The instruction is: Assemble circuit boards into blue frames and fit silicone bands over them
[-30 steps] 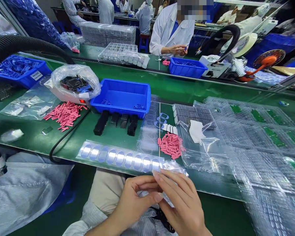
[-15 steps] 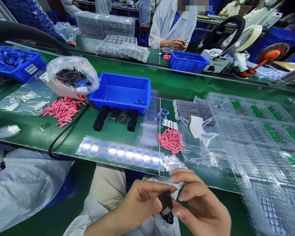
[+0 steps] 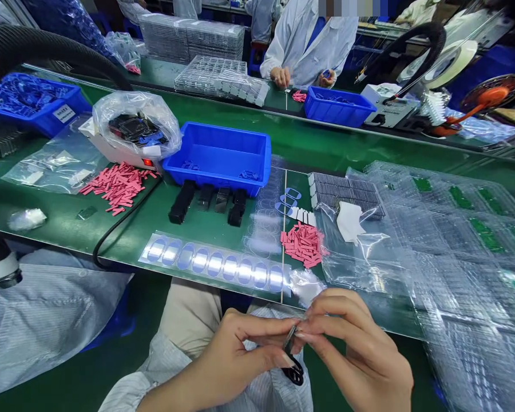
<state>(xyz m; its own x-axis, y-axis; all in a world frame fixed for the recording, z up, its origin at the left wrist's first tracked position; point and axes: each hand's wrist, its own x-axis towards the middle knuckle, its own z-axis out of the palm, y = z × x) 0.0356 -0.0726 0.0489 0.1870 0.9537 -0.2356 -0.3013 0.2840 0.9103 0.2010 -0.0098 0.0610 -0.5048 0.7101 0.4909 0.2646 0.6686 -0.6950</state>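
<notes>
Our left hand (image 3: 236,360) and right hand (image 3: 360,349) pinch a thin dark part (image 3: 290,337) edge-on above our lap (image 3: 189,320), the fingers (image 3: 326,326) clamped on it. We appear to be working this small part by hand, and the next move calls for a steady pinch.

Pale striped sleeve (image 3: 129,389), bare left hand (image 3: 244,355)

The fingers (image 3: 321,323) hide most of the small dark part (image 3: 290,337).
</notes>
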